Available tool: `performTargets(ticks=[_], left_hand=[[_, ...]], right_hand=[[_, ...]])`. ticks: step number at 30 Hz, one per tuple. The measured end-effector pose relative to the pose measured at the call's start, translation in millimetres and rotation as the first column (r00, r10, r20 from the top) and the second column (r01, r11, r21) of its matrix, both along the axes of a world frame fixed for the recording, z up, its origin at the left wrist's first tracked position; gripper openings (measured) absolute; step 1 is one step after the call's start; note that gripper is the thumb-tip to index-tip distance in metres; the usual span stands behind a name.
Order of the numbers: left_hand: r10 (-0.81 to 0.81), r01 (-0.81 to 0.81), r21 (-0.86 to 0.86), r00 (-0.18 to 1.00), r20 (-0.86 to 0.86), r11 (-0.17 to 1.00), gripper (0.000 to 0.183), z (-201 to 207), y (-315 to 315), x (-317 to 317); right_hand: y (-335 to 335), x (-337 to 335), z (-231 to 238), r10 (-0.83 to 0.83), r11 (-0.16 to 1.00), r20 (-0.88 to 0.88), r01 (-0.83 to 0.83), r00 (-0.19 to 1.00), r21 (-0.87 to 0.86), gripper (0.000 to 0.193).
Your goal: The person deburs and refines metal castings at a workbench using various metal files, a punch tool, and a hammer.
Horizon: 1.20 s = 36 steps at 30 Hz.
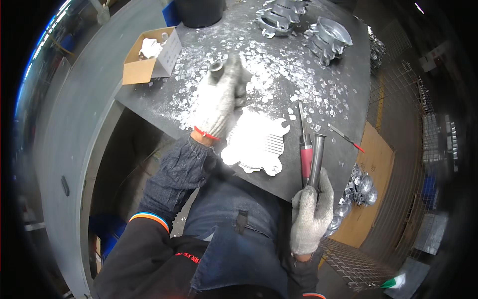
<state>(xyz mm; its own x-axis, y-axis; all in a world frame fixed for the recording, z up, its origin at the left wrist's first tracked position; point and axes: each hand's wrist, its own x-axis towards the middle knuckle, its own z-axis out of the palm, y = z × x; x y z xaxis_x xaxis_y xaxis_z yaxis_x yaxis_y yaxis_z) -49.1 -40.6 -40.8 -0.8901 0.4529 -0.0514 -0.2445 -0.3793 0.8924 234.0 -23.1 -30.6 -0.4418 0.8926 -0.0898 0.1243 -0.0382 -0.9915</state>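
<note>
My left hand (221, 99), in a pale knit glove, is closed over the far middle of the table. A dark object with a round, hollow-looking end (216, 69) pokes out of its fist; its kind is unclear. My right hand (311, 214), gloved too, grips the lower end of a dark tube with a flared tip (317, 154) at the near edge. Against that tube lies a red-handled tool with a narrow metal shaft (305, 154). Between my hands sits a finned metal casting (256, 142), washed out by glare, close to the table's edge.
Small clear flakes (269, 70) litter the dark table (164, 109). An open carton (154, 57) and a black bucket (199, 12) stand far left; round metal castings (328, 40) far right. A thin red-tipped tool (347, 138) lies right. More castings (363, 189) rest beside cardboard (376, 169) below.
</note>
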Motion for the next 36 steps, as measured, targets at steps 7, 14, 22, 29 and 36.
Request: performTargets(ticks=[7,14,22,29,36], left_hand=[[-0.118,0.117,-0.030,0.992,-0.043,0.993,0.041,-5.8,-2.7,2.3],[-0.232,0.204,-0.149,0.952,-0.200,0.968,0.026,-24.3,-7.7,8.0],[-0.227,0.236,-0.191,0.971,0.072,0.953,0.028,-7.1,-5.8,2.7],[-0.242,0.216,-0.185,0.962,-0.130,0.959,0.024,-27.5,-4.7,6.4],[-0.343,0.172,-0.404,0.849,-0.402,0.899,0.020,-23.6,-2.2,0.6]], right_hand=[[11.3,-41.1,40.4,0.093,0.980,-0.136,-0.067,0.986,0.188,0.058],[30.0,-90.9,85.4,-0.116,0.914,-0.657,-0.178,0.744,-0.364,0.061],[29.8,-88.3,90.1,0.401,0.802,-0.012,-0.345,0.916,0.488,0.055],[53.7,-97.8,88.6,0.289,0.569,-0.096,-0.090,0.953,0.818,0.049],[43.9,-101.8,87.9,0.366,0.477,0.467,-0.593,0.805,0.648,0.044]])
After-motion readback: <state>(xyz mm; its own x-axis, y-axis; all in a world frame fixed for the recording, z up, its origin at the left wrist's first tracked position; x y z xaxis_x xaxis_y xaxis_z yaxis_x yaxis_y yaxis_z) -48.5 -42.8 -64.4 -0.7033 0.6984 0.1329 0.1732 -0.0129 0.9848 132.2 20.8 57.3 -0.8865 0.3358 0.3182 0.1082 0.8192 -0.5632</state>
